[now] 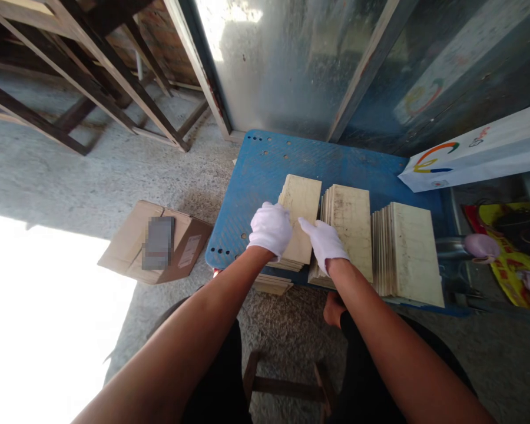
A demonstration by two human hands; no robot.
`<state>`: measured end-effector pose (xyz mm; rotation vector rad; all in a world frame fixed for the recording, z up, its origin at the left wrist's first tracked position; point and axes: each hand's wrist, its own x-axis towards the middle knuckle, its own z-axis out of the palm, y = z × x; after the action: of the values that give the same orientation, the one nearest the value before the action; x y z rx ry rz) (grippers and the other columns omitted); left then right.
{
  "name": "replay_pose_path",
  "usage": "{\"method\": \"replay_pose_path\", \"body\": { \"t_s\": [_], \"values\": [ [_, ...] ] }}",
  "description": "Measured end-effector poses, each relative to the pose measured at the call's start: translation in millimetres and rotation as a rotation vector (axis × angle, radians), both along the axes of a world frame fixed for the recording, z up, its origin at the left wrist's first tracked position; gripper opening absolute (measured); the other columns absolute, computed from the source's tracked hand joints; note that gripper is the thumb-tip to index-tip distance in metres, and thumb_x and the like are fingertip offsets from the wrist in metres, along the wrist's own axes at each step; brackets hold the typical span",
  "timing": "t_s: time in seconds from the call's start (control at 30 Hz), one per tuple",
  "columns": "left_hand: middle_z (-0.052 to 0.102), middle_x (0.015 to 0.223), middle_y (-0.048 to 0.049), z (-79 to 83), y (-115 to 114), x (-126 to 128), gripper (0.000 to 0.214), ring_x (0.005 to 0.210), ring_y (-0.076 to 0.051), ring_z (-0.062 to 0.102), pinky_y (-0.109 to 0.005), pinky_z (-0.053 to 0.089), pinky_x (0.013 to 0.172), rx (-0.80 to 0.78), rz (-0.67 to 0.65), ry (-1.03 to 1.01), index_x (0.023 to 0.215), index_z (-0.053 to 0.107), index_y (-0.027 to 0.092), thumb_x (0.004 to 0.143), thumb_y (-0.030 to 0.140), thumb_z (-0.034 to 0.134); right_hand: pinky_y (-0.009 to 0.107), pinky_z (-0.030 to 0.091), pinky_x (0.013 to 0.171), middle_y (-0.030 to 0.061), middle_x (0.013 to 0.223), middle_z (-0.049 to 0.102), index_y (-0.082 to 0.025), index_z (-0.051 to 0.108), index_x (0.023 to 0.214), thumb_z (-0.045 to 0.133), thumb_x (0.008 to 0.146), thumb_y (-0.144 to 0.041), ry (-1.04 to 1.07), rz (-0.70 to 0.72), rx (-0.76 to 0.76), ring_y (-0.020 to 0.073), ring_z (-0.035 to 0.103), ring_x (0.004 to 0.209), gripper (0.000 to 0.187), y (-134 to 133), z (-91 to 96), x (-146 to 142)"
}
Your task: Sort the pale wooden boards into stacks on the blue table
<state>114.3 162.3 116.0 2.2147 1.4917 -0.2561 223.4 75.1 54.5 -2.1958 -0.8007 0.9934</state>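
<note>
Sorting step in hand, by judgement: thin pale boards squared into stacks on blue table (265,171). Left hand (270,228), white-gloved, fingers curled over near-left edge of left stack (299,219), clamped on it. Right hand (324,242), gloved, fingers together, flat on left edge of middle stack (348,227), forefinger reaching toward left stack; grip underneath not visible. Right stack (413,253) untouched, just beside. Few boards (271,284) below table edge. Next move likely needs firm pinch on top boards, edges kept flush.

So that's three stacks of boards (351,227) on one blue tabletop (256,176), two gloved hands (271,229), one flattened cardboard box (156,241), and one stool (287,386).
</note>
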Motion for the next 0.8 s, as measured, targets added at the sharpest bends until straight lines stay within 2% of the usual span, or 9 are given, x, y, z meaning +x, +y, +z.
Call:
{"method": "replay_pose_path", "body": {
  "t_s": [0.07, 0.13, 0.27, 0.33, 0.43, 0.57, 0.8],
  "values": [
    [0.059, 0.107, -0.0177, 0.3, 0.2, 0.3, 0.038, 0.095, -0.03, 0.063, -0.037, 0.05, 0.079, 0.045, 0.033, -0.045, 0.109, 0.061, 0.012, 0.093, 0.037, 0.038, 0.032, 0.052, 0.07, 0.0103, 0.093, 0.071, -0.017, 0.066, 0.103, 0.052, 0.077, -0.068, 0.022, -0.059, -0.023, 0.0236, 0.066, 0.086, 0.059, 1.1, 1.3, -0.2],
    [0.059, 0.109, -0.0188, -5.8, 2.1, -2.2, 0.04, 0.097, -0.03, 0.063, -0.037, 0.05, 0.081, 0.022, 0.064, -0.065, 0.112, 0.059, 0.01, 0.093, 0.039, 0.039, 0.033, 0.052, 0.071, 0.0104, 0.095, 0.071, -0.017, 0.066, 0.102, 0.055, 0.076, -0.066, 0.025, -0.095, -0.037, 0.0241, 0.066, 0.088, 0.056, 2.2, 3.8, -1.0],
    [0.062, 0.115, -0.0221, -25.3, 8.5, -11.0, 0.046, 0.108, -0.032, 0.061, -0.036, 0.047, 0.089, -0.193, 0.075, -0.042, 0.116, 0.058, 0.006, 0.09, 0.041, 0.043, 0.034, 0.051, 0.074, 0.011, 0.098, 0.071, -0.018, 0.065, 0.1, 0.056, 0.076, -0.063, -0.008, -0.122, -0.054, 0.0243, 0.065, 0.089, 0.053, 3.0, 8.8, -2.3],
    [0.063, 0.118, -0.0217, -30.1, 9.8, -13.4, 0.047, 0.111, -0.03, 0.06, -0.034, 0.046, 0.09, -0.3, 0.054, -0.033, 0.116, 0.061, 0.007, 0.09, 0.042, 0.043, 0.033, 0.051, 0.075, 0.0104, 0.099, 0.071, -0.018, 0.065, 0.101, 0.056, 0.076, -0.063, 0.015, -0.107, -0.031, 0.0235, 0.065, 0.09, 0.052, 3.0, 10.5, -2.9],
    [0.065, 0.117, -0.0201, -28.7, 7.6, -13.2, 0.045, 0.108, -0.028, 0.062, -0.031, 0.046, 0.088, -0.37, 0.032, -0.059, 0.114, 0.064, 0.009, 0.09, 0.041, 0.044, 0.033, 0.05, 0.076, 0.01, 0.1, 0.07, -0.017, 0.065, 0.104, 0.057, 0.077, -0.061, 0.08, -0.108, 0.018, 0.0225, 0.065, 0.091, 0.052, 3.1, 13.9, -4.0],
    [0.065, 0.117, -0.02, -26.2, 3.4, -12.2, 0.048, 0.107, -0.028, 0.062, -0.032, 0.046, 0.089, -0.346, -0.004, -0.068, 0.118, 0.062, 0.007, 0.089, 0.041, 0.048, 0.034, 0.049, 0.078, 0.0086, 0.093, 0.07, -0.015, 0.067, 0.098, 0.063, 0.074, -0.059, 0.132, -0.132, 0.018, 0.0215, 0.065, 0.084, 0.05, 2.4, 20.9, -4.0],
    [0.063, 0.12, -0.0167, -25.0, 1.2, -22.7, 0.047, 0.107, -0.026, 0.061, -0.032, 0.047, 0.09, -0.349, -0.112, -0.033, 0.121, 0.058, 0.01, 0.09, 0.042, 0.045, 0.039, 0.048, 0.085, 0.0084, 0.092, 0.069, -0.014, 0.066, 0.094, 0.065, 0.075, -0.056, 0.083, -0.109, 0.05, 0.0227, 0.062, 0.09, 0.046, 0.5, 32.0, -3.6]
  ]
}}
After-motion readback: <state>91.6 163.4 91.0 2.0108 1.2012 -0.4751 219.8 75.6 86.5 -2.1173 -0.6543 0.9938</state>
